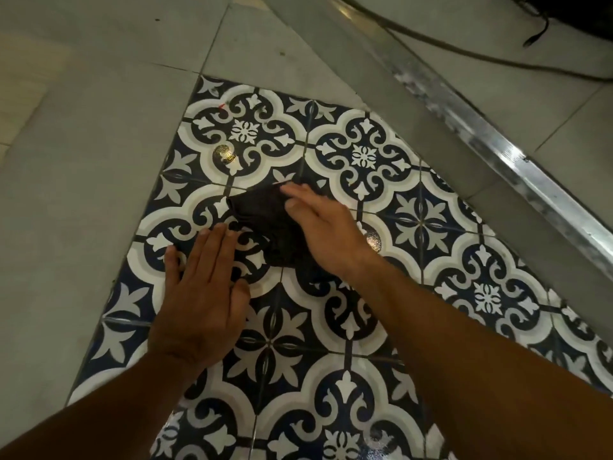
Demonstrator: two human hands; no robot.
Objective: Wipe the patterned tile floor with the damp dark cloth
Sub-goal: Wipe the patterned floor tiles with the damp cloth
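Head view: the patterned tile floor [391, 154] is being seen from above, its blue, white and grey tiles filling the middle and lower part of the frame. A dark cloth [265, 227] is lying bunched on these tiles just above the frame's centre. The cloth is being pressed down by the right hand [323, 227], which is laid flat over its right side with the fingers [295, 190] extended and held close together, reaching toward the upper left; nothing is being gripped. The left hand [202, 293] is being rested palm-down on the tiles at lower left of the cloth, fingers straight and slightly spread, the fingertips lying just beside the cloth's lower left edge. Plain grey tiles [83, 161] are bordering the pattern along the left and top. A shiny metal strip [491, 154] is running diagonally across the upper right of the frame, and a dark cable [431, 41] is trailing beyond it.
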